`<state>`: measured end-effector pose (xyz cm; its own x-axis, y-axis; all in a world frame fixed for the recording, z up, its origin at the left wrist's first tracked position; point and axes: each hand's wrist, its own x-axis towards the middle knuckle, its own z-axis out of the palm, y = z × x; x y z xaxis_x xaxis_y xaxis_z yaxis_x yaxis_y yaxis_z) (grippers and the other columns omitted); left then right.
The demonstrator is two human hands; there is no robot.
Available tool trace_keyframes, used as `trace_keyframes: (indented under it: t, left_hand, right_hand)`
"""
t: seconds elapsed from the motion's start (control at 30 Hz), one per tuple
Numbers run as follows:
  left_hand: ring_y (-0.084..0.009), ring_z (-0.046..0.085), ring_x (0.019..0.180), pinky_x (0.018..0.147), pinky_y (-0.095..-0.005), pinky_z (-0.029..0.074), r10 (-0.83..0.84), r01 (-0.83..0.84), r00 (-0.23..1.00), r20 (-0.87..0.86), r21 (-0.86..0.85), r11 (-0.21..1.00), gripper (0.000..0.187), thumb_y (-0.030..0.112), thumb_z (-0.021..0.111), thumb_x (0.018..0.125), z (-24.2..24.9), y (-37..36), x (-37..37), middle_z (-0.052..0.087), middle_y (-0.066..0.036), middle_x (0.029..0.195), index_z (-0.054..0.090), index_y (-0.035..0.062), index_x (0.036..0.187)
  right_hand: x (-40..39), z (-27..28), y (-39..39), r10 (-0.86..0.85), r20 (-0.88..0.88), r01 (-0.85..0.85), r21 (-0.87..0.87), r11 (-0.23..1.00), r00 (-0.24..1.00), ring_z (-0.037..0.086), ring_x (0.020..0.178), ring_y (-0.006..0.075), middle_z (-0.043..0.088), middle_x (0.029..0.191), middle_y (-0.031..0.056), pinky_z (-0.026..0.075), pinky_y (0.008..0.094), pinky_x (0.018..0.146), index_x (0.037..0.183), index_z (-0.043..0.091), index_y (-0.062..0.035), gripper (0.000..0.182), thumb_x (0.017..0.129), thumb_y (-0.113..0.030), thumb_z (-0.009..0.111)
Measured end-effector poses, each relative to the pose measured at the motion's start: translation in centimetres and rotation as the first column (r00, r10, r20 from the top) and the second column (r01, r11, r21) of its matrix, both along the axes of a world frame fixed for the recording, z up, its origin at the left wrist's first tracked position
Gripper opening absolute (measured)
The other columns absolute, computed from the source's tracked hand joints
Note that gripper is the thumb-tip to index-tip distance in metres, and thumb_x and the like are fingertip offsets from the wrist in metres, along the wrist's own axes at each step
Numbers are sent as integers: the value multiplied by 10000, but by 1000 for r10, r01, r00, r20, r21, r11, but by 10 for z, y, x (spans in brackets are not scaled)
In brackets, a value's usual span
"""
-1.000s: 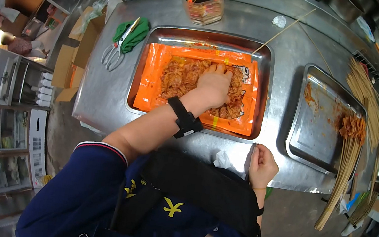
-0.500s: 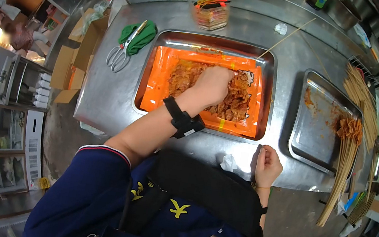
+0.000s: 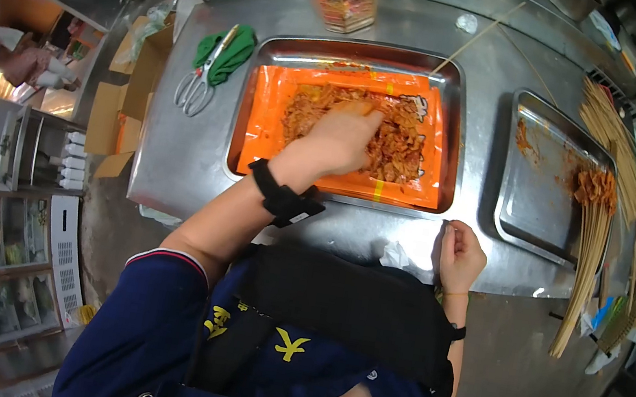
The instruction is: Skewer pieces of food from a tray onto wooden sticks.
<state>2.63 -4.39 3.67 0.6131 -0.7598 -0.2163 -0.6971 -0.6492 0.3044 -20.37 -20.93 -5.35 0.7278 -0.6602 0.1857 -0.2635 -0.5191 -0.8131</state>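
My left hand (image 3: 335, 137) reaches down into a heap of sauce-coated, sliced food (image 3: 400, 141), its sauce-stained fingers stretched out and touching the slices. The food lies on an opened orange plastic bag (image 3: 260, 145) inside a metal tray (image 3: 458, 158). My right hand (image 3: 463, 259) is near the table's front edge, just outside the tray's lower right corner. Its fingers are curled with the thumb against them, and what they hold, if anything, is too small to make out. A lone thin stick (image 3: 482, 38) leans across the tray's far right rim.
At right, a second tray (image 3: 529, 218) bears loaded skewers (image 3: 597, 191), their bare sticks jutting over its front edge. More bare sticks (image 3: 610, 143) lie behind. Scissors (image 3: 197, 86) rest by a green cloth (image 3: 232, 58) at left. A clear container (image 3: 344, 9) stands behind the tray.
My left hand's fingers have gone from bunched to stretched out over the slices, and the hand sits slightly further left in the tray. My right hand stays curled by the corner. The view has shifted.
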Motion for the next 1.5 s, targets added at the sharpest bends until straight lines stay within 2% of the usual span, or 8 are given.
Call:
trace_keyframes:
  t: [0.2, 0.4, 0.7, 0.9, 1.03, 1.23, 1.33, 1.5]
  left_hand:
    - [-341, 420, 1155, 960, -377, 358, -135, 138, 990, -36, 114, 984, 684, 192, 729, 623, -13, -48, -15, 441, -204, 1222, 410, 17, 1203]
    - [-305, 562, 911, 791, -364, 461, -94, 126, 958, 269, -104, 987, 239, 63, 595, 664, -46, -44, -21, 596, -152, 891, 575, 20, 898]
    - [-354, 596, 737, 679, -443, 475, 39, 1, 974, 224, -177, 984, 65, 33, 557, 638, -13, -16, -3, 604, -205, 741, 581, -3, 686]
    - [-367, 561, 884, 760, -408, 446, 210, -165, 964, 166, -247, 955, 327, 63, 636, 651, -3, 44, 25, 587, -227, 923, 551, -23, 955]
    - [-361, 529, 960, 816, -401, 432, 280, -313, 947, -155, -272, 910, 427, 83, 659, 646, -7, 71, 37, 556, -214, 1012, 507, -42, 1025]
    - [-378, 514, 926, 791, -422, 433, 293, -243, 952, 87, -367, 898, 429, 109, 680, 660, 1, 57, 5, 541, -205, 974, 503, -29, 1026]
    - [-346, 452, 1107, 941, -382, 365, 92, -25, 959, 268, -242, 970, 571, 210, 709, 667, -2, 26, -12, 505, -208, 1138, 476, -10, 1141]
    - [-341, 387, 1191, 1037, -385, 249, -51, 21, 977, 205, 145, 989, 646, 308, 709, 667, -13, -3, -27, 473, -209, 1209, 450, -1, 1172]
  right_hand:
    - [-2, -1, -2, -6, 39, 6, 7, 1000, 999, 535, 497, 98, 589, 627, 68, 427, 221, 484, 836, 628, -27, 72, 773, -60, 621]
    - [-1, 1, -3, 2, 23, -2, 9, 1000, 1000, 537, 487, 105, 585, 617, 70, 426, 222, 473, 836, 625, -25, 72, 770, -51, 616]
    - [-4, 1, -2, 1, 35, -2, 3, 1000, 999, 543, 491, 101, 589, 617, 67, 426, 220, 475, 851, 626, -27, 82, 775, -56, 612]
    - [-3, 1, -3, 10, 40, -9, -9, 1000, 999, 527, 479, 96, 588, 620, 63, 421, 217, 475, 846, 628, -29, 80, 777, -67, 616]
    - [-3, 2, -2, 0, 26, 0, -7, 1000, 1000, 530, 488, 102, 587, 622, 66, 423, 224, 479, 844, 627, -28, 80, 775, -68, 617]
    - [-2, 4, 0, -9, 4, 9, -31, 999, 1000, 525, 492, 106, 582, 621, 67, 418, 227, 478, 833, 627, -28, 75, 768, -65, 618]
    - [-3, 6, -1, 5, -24, -5, -14, 1000, 1000, 513, 481, 97, 583, 620, 62, 412, 220, 470, 831, 629, -33, 74, 764, -66, 621]
    - [-3, 2, -1, 2, 37, -1, -41, 999, 999, 496, 468, 89, 585, 635, 54, 403, 217, 461, 824, 630, -42, 68, 758, -53, 618]
